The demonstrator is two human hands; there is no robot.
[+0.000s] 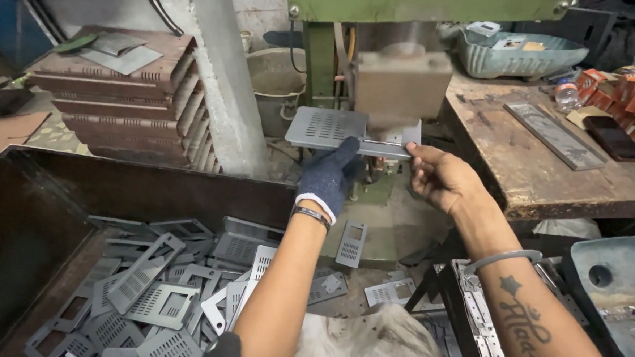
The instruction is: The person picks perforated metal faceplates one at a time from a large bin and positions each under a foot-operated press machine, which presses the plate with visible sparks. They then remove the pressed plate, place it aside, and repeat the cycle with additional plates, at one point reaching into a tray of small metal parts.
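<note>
two hands on one plate at the press

my gloved left hand (332,176) pinches the slotted plate (327,127) from below to keep it level. my bare right hand (441,179) grips its far end with fingertips, steadying it under the press block (401,83). the bin (16,230) of plates sits at my left.

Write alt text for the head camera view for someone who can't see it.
Two hands hold a grey perforated metal plate under a green press: the gloved left hand grips its middle, the bare right hand its right edge. A brown bin of similar plates sits lower left.
</note>
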